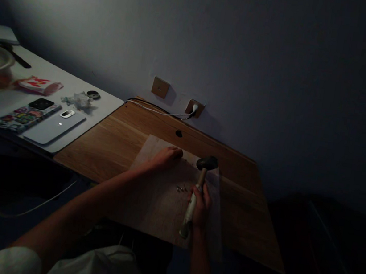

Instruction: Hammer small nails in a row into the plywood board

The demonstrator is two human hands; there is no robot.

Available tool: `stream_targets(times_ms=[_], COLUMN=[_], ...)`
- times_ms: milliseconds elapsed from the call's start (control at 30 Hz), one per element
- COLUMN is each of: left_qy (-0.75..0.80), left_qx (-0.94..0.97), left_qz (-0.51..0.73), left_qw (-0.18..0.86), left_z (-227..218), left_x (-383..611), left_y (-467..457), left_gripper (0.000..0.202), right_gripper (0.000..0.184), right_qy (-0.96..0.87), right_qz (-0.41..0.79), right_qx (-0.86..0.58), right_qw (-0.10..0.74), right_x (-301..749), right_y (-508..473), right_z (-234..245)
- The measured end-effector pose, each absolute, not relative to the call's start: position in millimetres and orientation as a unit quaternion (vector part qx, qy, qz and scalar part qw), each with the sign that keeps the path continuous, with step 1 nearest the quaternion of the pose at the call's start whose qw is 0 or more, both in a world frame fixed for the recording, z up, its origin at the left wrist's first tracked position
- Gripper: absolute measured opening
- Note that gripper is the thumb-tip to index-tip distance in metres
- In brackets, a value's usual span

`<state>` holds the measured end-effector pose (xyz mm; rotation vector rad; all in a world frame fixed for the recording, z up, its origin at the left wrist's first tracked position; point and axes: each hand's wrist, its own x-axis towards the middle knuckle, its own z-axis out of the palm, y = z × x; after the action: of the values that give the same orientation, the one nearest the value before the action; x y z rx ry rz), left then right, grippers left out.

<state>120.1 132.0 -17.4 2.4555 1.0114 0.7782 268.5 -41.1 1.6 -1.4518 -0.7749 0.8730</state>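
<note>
Though the left hand's [169,155] grip is unclear, the right [202,206] holds a dark-headed mallet [190,210].

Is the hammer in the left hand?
No, the right hand grips the hammer by its handle, while the left hand is apart from it.

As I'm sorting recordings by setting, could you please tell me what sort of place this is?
Probably a room at home: two phones lie on a white tabletop, and a white plug sits in the wall socket.
</note>
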Motion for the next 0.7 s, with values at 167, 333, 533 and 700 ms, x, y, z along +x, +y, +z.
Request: stream_targets(times_ms=[167, 333, 533, 700], left_qy=[0.35, 0.337, 0.371, 0.364], left_qx=[0.854, 0.854, 0.837, 0.827], left_qz=[0.308, 0.316, 0.307, 0.337], left_qw=[0.233, 0.239, 0.26, 0.264], left_z=[-27.3, -28.1, -32.7, -32.1], left_x=[118.3, 117.4, 118.3, 116.0], left_y=[136.5, 139.3, 140.2, 138.1], left_gripper=[0.018, 0.02, 0.042, 0.044], right_gripper=[0.036, 0.037, 0.035, 0.036], right_qy=[-0.361, -0.364, -0.359, -0.378], right_qz=[0.365, 0.396, 0.442, 0.45], right_qx=[-0.627, -0.604, -0.602, -0.601], right_qw=[0.585, 0.588, 0.56, 0.541], right_x=[267.1, 263.1, 262.3, 257.5], right_y=[-41.0, -41.4, -42.5, -42.9], right_z=[0.8, 2.9, 7.3, 15.3])
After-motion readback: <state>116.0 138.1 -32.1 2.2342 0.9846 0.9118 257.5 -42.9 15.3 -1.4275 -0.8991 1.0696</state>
